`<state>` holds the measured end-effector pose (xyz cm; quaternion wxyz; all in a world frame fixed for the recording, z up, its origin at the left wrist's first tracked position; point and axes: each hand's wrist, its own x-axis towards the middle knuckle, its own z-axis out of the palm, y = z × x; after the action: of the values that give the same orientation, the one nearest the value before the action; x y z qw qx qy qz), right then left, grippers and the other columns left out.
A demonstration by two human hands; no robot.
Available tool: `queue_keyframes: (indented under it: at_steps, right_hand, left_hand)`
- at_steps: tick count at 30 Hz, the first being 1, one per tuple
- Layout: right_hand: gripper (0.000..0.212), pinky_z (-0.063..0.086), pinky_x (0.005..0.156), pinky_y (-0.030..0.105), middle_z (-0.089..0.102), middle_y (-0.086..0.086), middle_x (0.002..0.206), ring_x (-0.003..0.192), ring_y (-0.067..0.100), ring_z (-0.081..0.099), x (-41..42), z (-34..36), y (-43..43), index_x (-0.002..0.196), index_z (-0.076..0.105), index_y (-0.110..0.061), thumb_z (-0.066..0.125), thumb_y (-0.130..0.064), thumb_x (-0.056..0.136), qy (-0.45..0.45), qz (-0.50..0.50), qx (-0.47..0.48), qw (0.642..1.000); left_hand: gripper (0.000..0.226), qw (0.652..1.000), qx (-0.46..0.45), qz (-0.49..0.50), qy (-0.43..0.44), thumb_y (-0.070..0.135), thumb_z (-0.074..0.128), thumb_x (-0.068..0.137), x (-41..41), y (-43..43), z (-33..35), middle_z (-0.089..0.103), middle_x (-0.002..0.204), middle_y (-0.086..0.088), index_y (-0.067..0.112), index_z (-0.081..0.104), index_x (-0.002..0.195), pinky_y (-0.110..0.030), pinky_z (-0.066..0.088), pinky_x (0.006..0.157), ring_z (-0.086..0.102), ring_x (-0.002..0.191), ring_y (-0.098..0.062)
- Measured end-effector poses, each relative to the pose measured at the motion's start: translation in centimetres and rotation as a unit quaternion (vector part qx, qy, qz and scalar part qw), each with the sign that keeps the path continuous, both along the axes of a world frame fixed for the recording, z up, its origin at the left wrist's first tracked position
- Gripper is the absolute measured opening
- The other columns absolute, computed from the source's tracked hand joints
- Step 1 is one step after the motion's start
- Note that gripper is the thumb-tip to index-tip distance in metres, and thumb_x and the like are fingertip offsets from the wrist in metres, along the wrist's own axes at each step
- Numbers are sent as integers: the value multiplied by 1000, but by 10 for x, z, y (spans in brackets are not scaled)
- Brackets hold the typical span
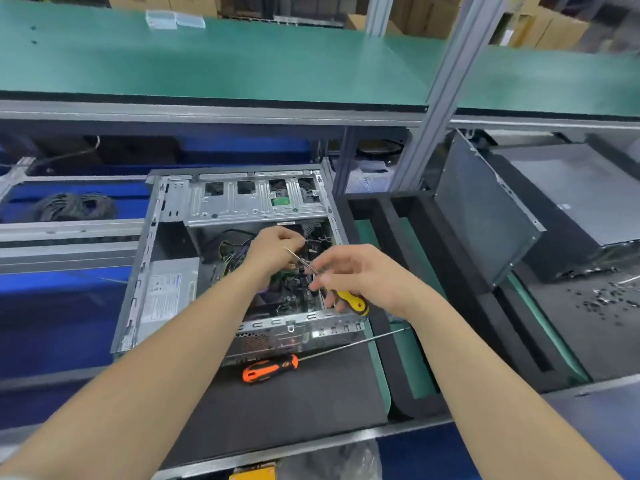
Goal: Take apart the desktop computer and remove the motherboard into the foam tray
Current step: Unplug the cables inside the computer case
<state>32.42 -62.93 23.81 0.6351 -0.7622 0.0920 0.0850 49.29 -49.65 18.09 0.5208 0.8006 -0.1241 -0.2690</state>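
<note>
An open desktop computer case (228, 202) lies on its side on a black mat, its power supply (166, 292) at the left. The motherboard (294, 292) sits inside, mostly hidden by my hands and cables. My left hand (273, 247) reaches into the case and pinches something small among the wires. My right hand (360, 275) holds a yellow-handled screwdriver (349, 301), its shaft pointing up-left toward my left hand. The black foam tray (391, 355) with long slots stands just right of the case.
An orange-handled long screwdriver (270, 368) lies on the black mat (294, 403) in front of the case. A removed side panel (485, 209) leans at the right, beside another case (571, 199). Loose screws (602, 301) lie scattered far right. A green shelf (207, 60) runs overhead.
</note>
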Motion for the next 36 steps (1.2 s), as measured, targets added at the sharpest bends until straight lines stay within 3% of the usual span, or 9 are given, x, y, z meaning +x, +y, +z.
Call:
queue_keyframes:
  at_steps: [5,10,13,16,20,25,28,33,36]
  right_hand:
    - [17,64,78,48,74,16,90,81,34,74,-19,-12,12,115,76,-16,68,-12,100,-13,121,-9,993]
    - [15,66,77,38,79,5,85,81,21,78,-40,-40,24,111,79,-18,71,-18,98,11,197,-120,973]
    - [14,63,78,33,78,-5,86,76,8,74,-47,-71,40,107,80,-23,71,-23,97,-2,225,-274,935]
    - [14,59,90,37,76,-6,106,95,14,71,-53,-111,54,108,80,-27,72,-25,97,-5,170,-356,919]
    - [16,56,86,36,74,-8,112,105,21,66,-60,-156,71,111,79,-30,71,-28,97,-31,73,-390,918]
    - [17,51,87,37,77,-5,101,99,24,62,-60,-171,83,108,82,-28,72,-25,94,-145,31,-463,874]
    - [15,51,89,39,77,-4,100,99,25,63,-68,-173,86,107,82,-26,74,-27,94,-184,23,-487,854]
    - [17,58,84,41,76,-3,102,96,23,67,-77,-157,84,103,81,-15,82,-19,87,-267,-47,-437,858]
    - [8,60,74,36,74,0,98,87,19,69,-80,-136,90,97,78,-9,75,-12,90,-355,-58,-390,848]
  left_hand:
    - [15,994,-76,-32,71,21,69,95,-29,42,21,73,90,-20,7,74,91,-26,54,51,67,62,-19]
    - [23,970,-41,-223,92,21,70,98,-74,99,38,76,97,-22,-1,74,100,-29,61,73,75,83,-27]
    - [20,943,121,-308,27,32,78,91,-100,124,31,79,97,-2,19,79,106,-28,60,78,76,89,-14]
    - [21,872,331,-320,-168,35,76,86,-128,136,-5,76,95,18,31,79,106,-30,55,88,68,88,-1]
    - [29,912,324,-164,-190,30,75,90,-158,139,-66,74,112,6,25,75,118,-33,54,96,65,102,-13]
    - [9,916,311,-56,-247,30,70,91,-166,133,-89,68,91,14,36,75,96,-35,58,77,64,93,-14]
    - [6,914,318,-73,-242,32,69,91,-161,129,-82,65,87,16,37,71,92,-33,58,76,65,90,-12]
    - [20,895,321,-204,-232,35,60,97,-149,120,-32,66,94,13,33,73,112,-31,53,82,60,89,-12]
    - [21,884,282,-293,-231,40,55,99,-142,115,21,72,93,14,32,74,101,-29,52,82,64,87,-8]
